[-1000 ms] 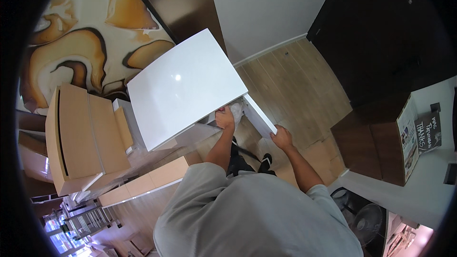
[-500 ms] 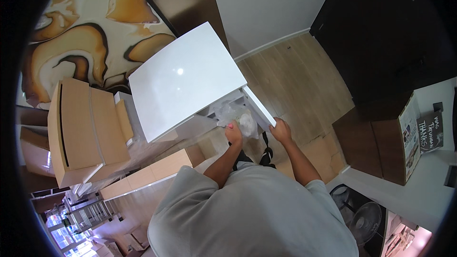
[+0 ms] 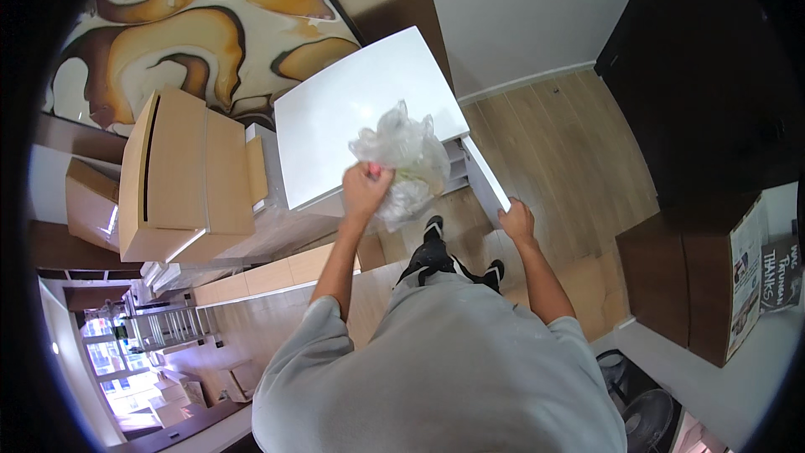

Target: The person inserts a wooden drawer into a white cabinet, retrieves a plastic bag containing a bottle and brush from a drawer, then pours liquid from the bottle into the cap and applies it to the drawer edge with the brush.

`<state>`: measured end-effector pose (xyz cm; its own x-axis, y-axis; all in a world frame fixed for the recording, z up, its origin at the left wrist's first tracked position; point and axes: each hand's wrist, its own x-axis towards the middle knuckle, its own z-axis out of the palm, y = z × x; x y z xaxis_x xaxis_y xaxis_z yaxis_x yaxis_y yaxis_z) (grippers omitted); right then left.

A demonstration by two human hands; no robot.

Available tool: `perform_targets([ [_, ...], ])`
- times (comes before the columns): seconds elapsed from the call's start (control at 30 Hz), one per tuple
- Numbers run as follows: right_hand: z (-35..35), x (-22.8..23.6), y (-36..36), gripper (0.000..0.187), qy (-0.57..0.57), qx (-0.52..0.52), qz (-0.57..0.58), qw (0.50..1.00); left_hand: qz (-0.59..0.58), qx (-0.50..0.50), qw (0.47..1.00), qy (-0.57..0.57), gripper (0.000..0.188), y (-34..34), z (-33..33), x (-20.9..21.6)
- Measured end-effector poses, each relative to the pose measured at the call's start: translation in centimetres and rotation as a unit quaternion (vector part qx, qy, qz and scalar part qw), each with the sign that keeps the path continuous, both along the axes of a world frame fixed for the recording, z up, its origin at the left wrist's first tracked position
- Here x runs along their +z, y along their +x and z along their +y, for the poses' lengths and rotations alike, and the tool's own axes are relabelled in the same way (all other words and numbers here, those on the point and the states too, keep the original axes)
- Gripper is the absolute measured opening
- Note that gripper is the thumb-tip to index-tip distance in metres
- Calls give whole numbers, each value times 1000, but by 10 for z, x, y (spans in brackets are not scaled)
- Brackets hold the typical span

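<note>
My left hand [image 3: 366,188] is closed on a crumpled clear plastic bag [image 3: 409,159], lifted in front of a white cabinet [image 3: 360,109]. Something small and pink shows at my left fingers; I cannot tell what it is. The bag overlaps the front edge of the cabinet's glossy top, and its contents look whitish and blurred. On the cabinet's right side a white door [image 3: 485,176] stands swung outward. My right hand [image 3: 517,220] grips the outer edge of that door. Behind the bag, part of a shelf [image 3: 455,164] inside the cabinet is visible.
Light-wood panels or boxes [image 3: 180,176] stand left of the cabinet, beside a patterned wall panel [image 3: 176,50]. A dark brown cabinet [image 3: 671,277] is at the right, with a standing fan [image 3: 650,415] below. Wooden flooring [image 3: 558,138] lies past the door. A ladder [image 3: 168,329] is far left.
My left hand has raised the plastic bag from the cabinet's opening to above its front edge. My right hand stays on the door edge. The view has shifted, so the scene sits further right.
</note>
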<state>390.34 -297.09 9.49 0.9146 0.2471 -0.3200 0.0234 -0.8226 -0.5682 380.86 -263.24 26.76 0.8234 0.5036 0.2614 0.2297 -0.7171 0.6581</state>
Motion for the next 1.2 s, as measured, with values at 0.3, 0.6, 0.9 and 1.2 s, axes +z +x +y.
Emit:
perform_targets([
  [0.3, 29, -40, -39, 47, 95, -41, 4, 995, 38, -185, 972, 140, 40, 86, 122, 102],
  [0.6, 154, -43, -98, 73, 197, -92, 83, 973, 43, -318, 933, 161, 33, 131, 187, 71],
  [0.9, 161, -5, -69, 79, 229, -69, 144, 960, -30, -297, 953, 55, 44, 118, 192, 19],
  [1.2, 231, 234, 75, 30, 357, 2, -203, 912, -98, -192, 976, -19, 46, 94, 164, -1],
])
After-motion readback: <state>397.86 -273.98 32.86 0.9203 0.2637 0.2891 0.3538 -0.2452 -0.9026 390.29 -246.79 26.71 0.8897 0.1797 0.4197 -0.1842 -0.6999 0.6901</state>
